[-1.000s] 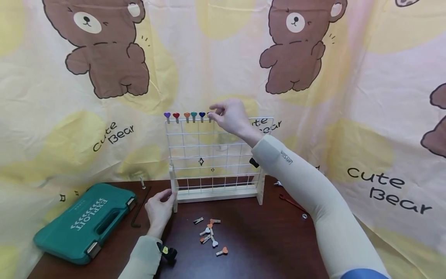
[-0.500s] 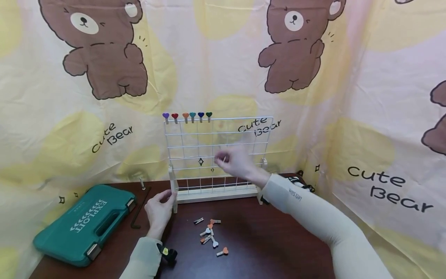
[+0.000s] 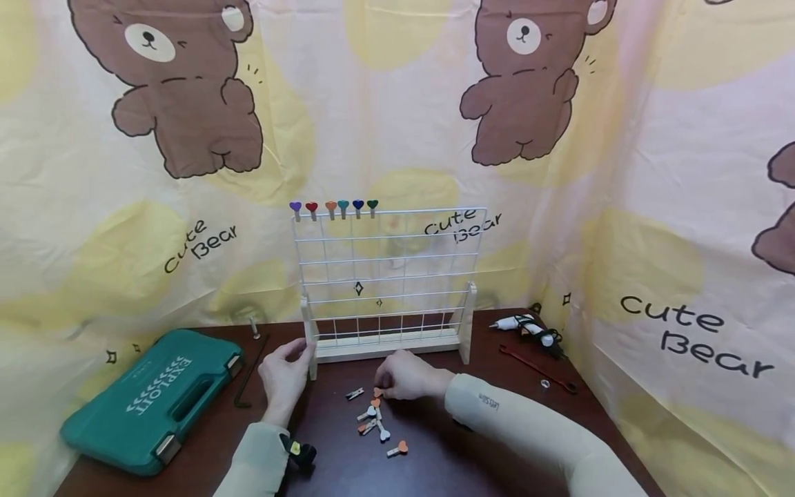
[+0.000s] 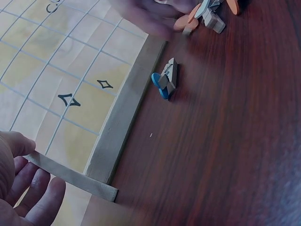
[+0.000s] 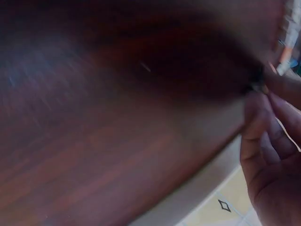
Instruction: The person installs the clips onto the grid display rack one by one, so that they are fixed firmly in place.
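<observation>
A white wire grid [image 3: 391, 259] stands in a wooden stand [image 3: 308, 345], with several heart-topped clothespins [image 3: 344, 207] clipped along its top left. My left hand [image 3: 286, 376] holds the stand's left side piece between thumb and fingers, as the left wrist view shows. On the table in front, my right hand [image 3: 406, 376] pinches an orange-heart clothespin [image 3: 378, 393] at the upper end of a small pile; the clothespin's wooden end is hidden by the fingers. Other clothespins with white and orange hearts [image 3: 384, 435] lie just below. A blue-heart clothespin [image 4: 166, 80] lies apart near the stand's base.
A green tool case [image 3: 152, 400] lies at the left, with a hex key [image 3: 248, 379] beside it. At the back right are a glue gun [image 3: 518, 323] with a black cord and a red wrench [image 3: 537, 368]. A bear-print curtain [image 3: 397, 124] hangs behind the table.
My right hand has come down from the grid's top edge to the clothespin pile, leaving a dark green heart clothespin clipped there. The left hand stays on the stand.
</observation>
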`<act>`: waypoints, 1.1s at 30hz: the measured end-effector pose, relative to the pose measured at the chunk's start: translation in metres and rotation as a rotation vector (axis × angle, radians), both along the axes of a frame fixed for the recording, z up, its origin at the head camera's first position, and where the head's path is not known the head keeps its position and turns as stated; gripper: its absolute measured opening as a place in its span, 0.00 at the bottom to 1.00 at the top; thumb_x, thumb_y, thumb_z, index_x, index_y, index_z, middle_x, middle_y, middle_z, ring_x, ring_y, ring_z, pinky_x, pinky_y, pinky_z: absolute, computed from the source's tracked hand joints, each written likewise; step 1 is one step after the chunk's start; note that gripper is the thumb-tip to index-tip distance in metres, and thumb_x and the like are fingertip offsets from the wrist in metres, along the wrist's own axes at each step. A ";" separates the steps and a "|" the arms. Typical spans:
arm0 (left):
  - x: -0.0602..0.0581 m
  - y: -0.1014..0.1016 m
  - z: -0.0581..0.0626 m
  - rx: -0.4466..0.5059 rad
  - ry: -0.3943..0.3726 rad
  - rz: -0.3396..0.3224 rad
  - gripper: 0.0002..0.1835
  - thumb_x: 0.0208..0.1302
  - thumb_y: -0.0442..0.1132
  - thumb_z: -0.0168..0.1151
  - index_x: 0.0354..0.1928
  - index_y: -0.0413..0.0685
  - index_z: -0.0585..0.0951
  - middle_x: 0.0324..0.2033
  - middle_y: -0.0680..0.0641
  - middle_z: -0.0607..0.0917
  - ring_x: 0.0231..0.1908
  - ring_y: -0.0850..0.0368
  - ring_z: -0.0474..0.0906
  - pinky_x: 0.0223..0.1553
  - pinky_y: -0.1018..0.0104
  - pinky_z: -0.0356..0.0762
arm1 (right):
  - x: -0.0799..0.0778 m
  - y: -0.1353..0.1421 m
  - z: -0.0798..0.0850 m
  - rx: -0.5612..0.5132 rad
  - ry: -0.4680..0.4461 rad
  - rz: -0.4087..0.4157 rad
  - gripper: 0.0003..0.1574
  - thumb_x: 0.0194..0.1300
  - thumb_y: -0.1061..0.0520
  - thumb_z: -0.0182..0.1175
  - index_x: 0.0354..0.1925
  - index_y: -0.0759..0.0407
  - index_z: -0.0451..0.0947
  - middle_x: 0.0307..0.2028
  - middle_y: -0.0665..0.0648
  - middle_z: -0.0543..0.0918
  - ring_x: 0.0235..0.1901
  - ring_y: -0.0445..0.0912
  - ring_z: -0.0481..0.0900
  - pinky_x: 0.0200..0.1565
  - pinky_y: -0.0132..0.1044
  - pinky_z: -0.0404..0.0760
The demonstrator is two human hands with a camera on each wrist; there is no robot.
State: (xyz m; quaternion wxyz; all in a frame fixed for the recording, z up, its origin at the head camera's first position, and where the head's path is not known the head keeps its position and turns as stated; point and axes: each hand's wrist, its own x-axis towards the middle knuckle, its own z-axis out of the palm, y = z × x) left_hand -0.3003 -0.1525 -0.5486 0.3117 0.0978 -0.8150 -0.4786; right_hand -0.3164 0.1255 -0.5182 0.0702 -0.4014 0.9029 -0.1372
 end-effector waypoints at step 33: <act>0.001 0.000 0.000 0.013 -0.002 0.011 0.13 0.60 0.44 0.81 0.44 0.47 0.94 0.38 0.46 0.94 0.41 0.46 0.90 0.42 0.49 0.82 | -0.025 0.023 0.270 -0.757 0.359 -0.132 0.07 0.70 0.64 0.69 0.44 0.59 0.93 0.36 0.55 0.93 0.19 0.48 0.82 0.20 0.29 0.74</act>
